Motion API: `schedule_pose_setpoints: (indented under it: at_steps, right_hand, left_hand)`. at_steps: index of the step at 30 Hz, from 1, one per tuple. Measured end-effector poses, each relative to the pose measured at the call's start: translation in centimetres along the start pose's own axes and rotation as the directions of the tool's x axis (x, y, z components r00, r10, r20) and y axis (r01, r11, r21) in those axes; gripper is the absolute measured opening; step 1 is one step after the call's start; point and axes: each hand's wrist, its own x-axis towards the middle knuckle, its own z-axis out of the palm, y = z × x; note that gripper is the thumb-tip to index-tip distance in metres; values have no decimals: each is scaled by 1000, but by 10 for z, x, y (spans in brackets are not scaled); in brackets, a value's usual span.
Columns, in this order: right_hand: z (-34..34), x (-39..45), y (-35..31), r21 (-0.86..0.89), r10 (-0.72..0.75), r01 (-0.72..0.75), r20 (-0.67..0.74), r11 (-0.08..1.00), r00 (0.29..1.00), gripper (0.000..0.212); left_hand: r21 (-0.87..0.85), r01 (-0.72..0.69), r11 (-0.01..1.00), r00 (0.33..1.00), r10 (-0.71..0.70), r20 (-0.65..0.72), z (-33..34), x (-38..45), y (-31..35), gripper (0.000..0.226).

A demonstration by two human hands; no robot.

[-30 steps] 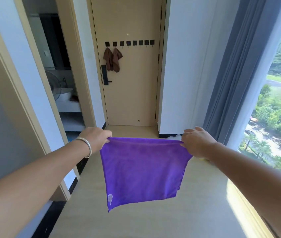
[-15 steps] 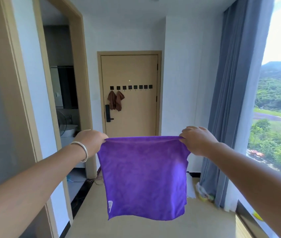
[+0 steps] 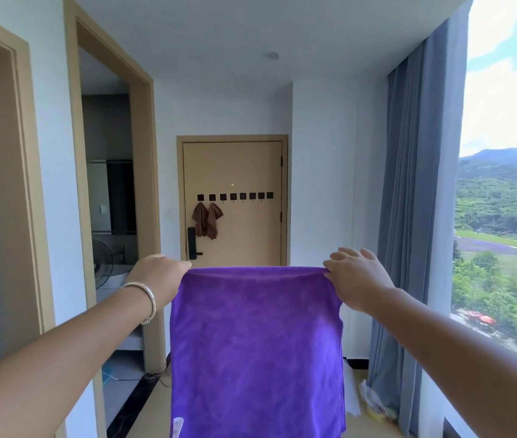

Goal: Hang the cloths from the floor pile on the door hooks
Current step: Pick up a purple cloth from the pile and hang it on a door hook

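1. The left hand (image 3: pixel 159 276), with a silver metal bangle (image 3: pixel 147 298) on the wrist, is pinching the upper left corner of the square purple microfibre cloth (image 3: pixel 255 349), its fingers curled closed on the fabric.
2. The cloth is hanging flat between both hands, in the air before the person; compared with half a second ago it is filling more of the view and reaching the lower edge.
3. Behind it, the beige wooden door (image 3: pixel 244 229) is carrying a row of black square hooks (image 3: pixel 234 196); two brown cloths (image 3: pixel 207 219) are hanging on the two leftmost hooks, as before.
4. The right hand (image 3: pixel 358 279) is holding the upper right corner with thumb and forefinger; the other fingers are now spreading out, where earlier they were curled.
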Motion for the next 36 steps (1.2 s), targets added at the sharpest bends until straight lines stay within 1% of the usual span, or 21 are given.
schedule_pose_setpoints:
  at_steps: [5, 11, 15, 24, 33, 36]
  right_hand:
    - [23, 20, 6, -3, 17, -17, 18, 1000, 1000, 34]
    - [54, 71, 5, -10, 22, -22, 16, 1000, 1000, 34]
    - [72, 120, -7, -19, 36, -36, 12, 999, 999, 34]
    - [106, 228, -42, -80, 20, -20, -2, 997, 1000, 35]
    - [159, 317, -68, -76, -18, 18, 8, 997, 1000, 35]
    - [183, 353, -76, -53, -29, 31, 37, 998, 999, 37]
  left_hand:
    - [1, -43, 999, 998, 43, -38, 21, 24, 4, 34]
    - [-54, -45, 998, 999, 43, -29, 64, 72, -8, 34]
    - [-66, -33, 997, 999, 31, -31, 96, 110, -25, 33]
    - [-79, -26, 997, 999, 23, -32, 158, 189, -79, 31]
    - [-81, -11, 997, 999, 13, 32, 223, 239, -115, 30]
    - [-62, 1, 998, 999, 2, 51, 248, 261, -127, 30]
